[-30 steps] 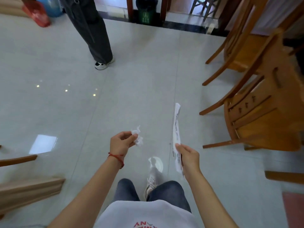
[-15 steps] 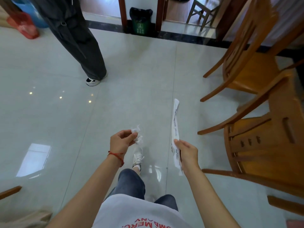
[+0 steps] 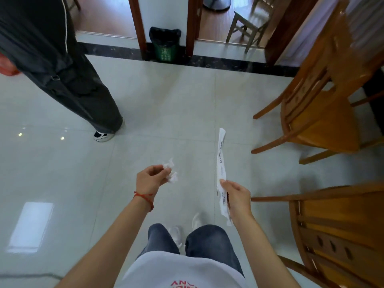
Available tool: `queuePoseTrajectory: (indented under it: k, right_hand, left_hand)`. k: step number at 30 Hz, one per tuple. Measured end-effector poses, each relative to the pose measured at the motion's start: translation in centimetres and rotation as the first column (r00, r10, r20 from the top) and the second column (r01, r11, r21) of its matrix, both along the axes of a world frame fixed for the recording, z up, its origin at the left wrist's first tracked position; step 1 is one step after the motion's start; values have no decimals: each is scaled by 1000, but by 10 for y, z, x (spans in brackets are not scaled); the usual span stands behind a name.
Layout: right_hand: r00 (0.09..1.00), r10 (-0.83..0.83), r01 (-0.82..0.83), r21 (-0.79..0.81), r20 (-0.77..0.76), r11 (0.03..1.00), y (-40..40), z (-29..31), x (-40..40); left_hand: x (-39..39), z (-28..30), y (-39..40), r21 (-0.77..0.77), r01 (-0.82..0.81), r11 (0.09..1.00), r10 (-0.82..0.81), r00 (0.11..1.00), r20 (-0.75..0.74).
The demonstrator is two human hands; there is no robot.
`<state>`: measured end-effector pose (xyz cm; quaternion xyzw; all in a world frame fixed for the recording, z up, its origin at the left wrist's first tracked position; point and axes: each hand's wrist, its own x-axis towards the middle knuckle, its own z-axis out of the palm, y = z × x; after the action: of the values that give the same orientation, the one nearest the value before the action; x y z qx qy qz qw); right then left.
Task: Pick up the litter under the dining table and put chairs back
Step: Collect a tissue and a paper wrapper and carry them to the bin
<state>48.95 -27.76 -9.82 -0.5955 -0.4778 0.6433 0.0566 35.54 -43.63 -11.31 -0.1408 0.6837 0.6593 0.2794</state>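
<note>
My left hand (image 3: 150,178) pinches a crumpled white tissue (image 3: 171,173) at waist height over the tiled floor. A long white paper wrapper with printed text (image 3: 220,163) stands upright in my right hand (image 3: 236,196), which grips it near its lower end. Two wooden dining chairs stand on the right: one farther off (image 3: 318,113) and one close beside me (image 3: 340,231). A green bin with a black liner (image 3: 165,45) sits straight ahead against the wall between two door frames.
A person in dark wide trousers (image 3: 62,69) stands at the left, with one shoe on the floor (image 3: 102,136). Beyond the right doorway stands a small wooden stool (image 3: 247,23). Glossy light floor tiles (image 3: 170,104) stretch between me and the bin.
I have walked forward: the bin, the doorways and the standing person are closer. The chairs have slid toward me on the right. Both hands keep their hold on the litter.
</note>
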Motion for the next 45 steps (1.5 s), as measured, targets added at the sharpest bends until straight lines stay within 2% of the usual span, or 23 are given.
queuePoseTrajectory:
  k: [9, 18, 24, 36, 45]
  right_hand:
    - [998, 45, -45, 8, -38, 999, 107, -12, -136]
    - [993, 113, -112, 11, -45, 994, 222, 11, -285]
    - [986, 154, -155, -15, -61, 988, 262, 4, -377]
    - [990, 134, -136, -52, -43, 989, 317, -7, -613]
    - [980, 200, -200, -41, -17, 979, 367, -19, -740]
  left_hand:
    - [-117, -13, 99, -15, -50, 999, 50, 999, 10]
    - [-258, 13, 208, 23, -153, 988, 153, 988, 0]
    - [-352, 2, 253, -1, -141, 990, 141, 990, 6]
    - [-587, -7, 308, -16, -109, 994, 109, 994, -1]
    - [-707, -14, 354, -31, -171, 985, 171, 985, 2]
